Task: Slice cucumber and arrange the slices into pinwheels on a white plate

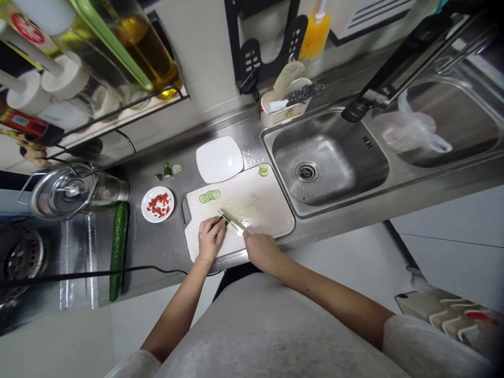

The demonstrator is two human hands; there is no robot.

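Note:
A white cutting board (271, 210) lies on the steel counter beside the sink. My left hand (210, 239) is closed on a short piece of cucumber (223, 219) near the board's front edge. My right hand (262, 251) grips a knife (232, 221) whose blade rests against that cucumber piece. A row of cucumber slices (209, 196) lies at the board's back left. A couple more slices (263, 169) sit at its back right corner.
A white square plate (219, 158) sits behind the board. A small round dish of red bits (158, 204) and a whole cucumber (117, 247) lie to the left, with cucumber ends (168, 170) behind. The sink (326, 163) is to the right. A black cable (79, 273) crosses the counter's front.

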